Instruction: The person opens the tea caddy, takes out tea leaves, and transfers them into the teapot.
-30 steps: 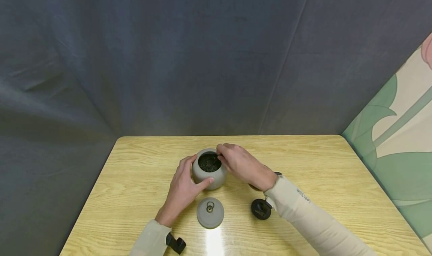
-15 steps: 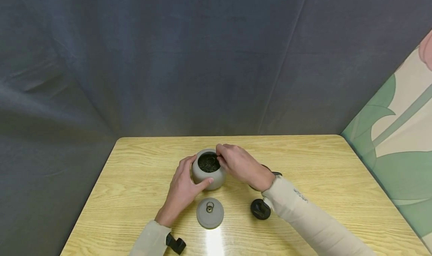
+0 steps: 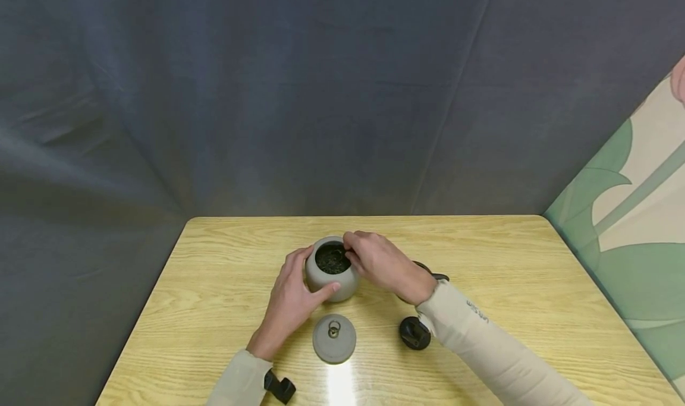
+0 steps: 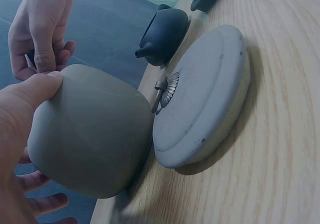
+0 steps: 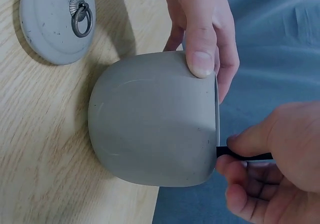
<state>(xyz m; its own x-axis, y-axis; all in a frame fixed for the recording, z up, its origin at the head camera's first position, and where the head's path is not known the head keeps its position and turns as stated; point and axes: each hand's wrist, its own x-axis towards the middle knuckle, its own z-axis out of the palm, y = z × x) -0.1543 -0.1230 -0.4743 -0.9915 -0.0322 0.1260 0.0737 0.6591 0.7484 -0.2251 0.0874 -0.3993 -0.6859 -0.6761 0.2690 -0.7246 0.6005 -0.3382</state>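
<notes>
A round grey jar (image 3: 342,287) stands on the table with its mouth uncovered, and dark dried leaves (image 3: 330,262) fill part of it. My left hand (image 3: 291,299) grips the jar's left side, thumb in front and fingers behind. At the right of the rim my right hand (image 3: 382,264) pinches a thin black handle (image 5: 255,157), plainest in the right wrist view. That handle reaches into the mouth; its lower end is hidden inside. The jar's grey lid (image 3: 334,348), topped with a metal ring (image 5: 81,21), lies in front of the jar.
A dark teapot (image 4: 162,36) stands right of the jar, largely hidden by my right wrist in the head view. Nearer the front lies a small black lid (image 3: 414,333). Behind the wooden table (image 3: 214,257) hangs a dark blue cloth (image 3: 321,97).
</notes>
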